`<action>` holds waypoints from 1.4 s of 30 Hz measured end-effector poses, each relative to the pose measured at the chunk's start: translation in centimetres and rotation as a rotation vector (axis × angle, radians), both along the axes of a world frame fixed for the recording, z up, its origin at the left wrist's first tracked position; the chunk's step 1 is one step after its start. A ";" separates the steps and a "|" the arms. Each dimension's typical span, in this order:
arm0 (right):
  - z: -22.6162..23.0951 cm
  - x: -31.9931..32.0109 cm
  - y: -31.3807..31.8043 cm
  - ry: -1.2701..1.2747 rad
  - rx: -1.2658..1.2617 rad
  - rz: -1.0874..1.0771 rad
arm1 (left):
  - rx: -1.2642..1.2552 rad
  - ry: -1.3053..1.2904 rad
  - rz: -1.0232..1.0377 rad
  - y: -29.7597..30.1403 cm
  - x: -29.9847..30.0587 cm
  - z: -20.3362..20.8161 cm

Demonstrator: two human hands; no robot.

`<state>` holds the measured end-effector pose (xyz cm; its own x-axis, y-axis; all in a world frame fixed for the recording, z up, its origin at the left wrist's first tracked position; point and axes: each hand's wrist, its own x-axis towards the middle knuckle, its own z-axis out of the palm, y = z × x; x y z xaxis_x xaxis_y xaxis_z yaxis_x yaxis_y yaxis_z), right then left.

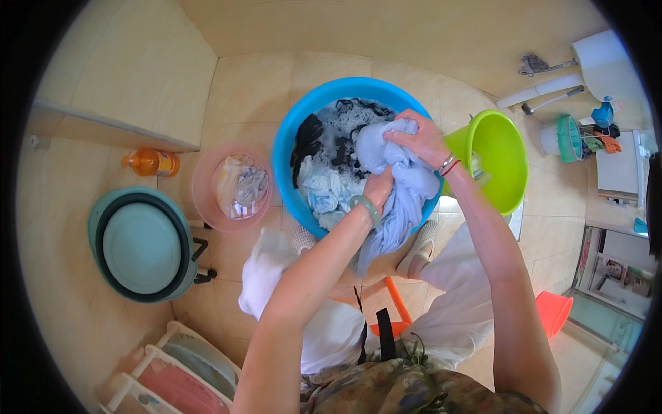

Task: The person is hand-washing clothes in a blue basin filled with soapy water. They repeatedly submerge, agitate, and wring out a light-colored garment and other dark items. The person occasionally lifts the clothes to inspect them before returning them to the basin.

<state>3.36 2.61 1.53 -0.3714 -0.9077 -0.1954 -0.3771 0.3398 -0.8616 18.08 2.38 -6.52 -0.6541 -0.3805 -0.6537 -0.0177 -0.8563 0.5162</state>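
In front of me stands a round blue basin (289,103) of sudsy water. A wet light-blue garment (396,207) is bunched up over its right side and hangs across the near rim. My right hand (422,143) grips the upper part of the cloth, fingers wrapped round it. Lower and to the left, my left hand (378,185) is closed on the same garment. Dark clothes (308,141) float at the basin's left and far side. Nearer to me a white and blue patterned cloth (325,190) lies in the water.
Right of the basin is a lime-green bucket (507,162). To the left are a pink basin (207,200) with cloths, an orange bottle (155,163) and a teal folding basin (141,241). A white rack (155,352) stands lower left, a red bucket (553,312) lower right.
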 end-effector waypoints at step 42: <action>6.2 3.2 1.9 -0.671 -0.060 -0.234 | -0.632 0.258 0.031 0.5 -0.9 5.4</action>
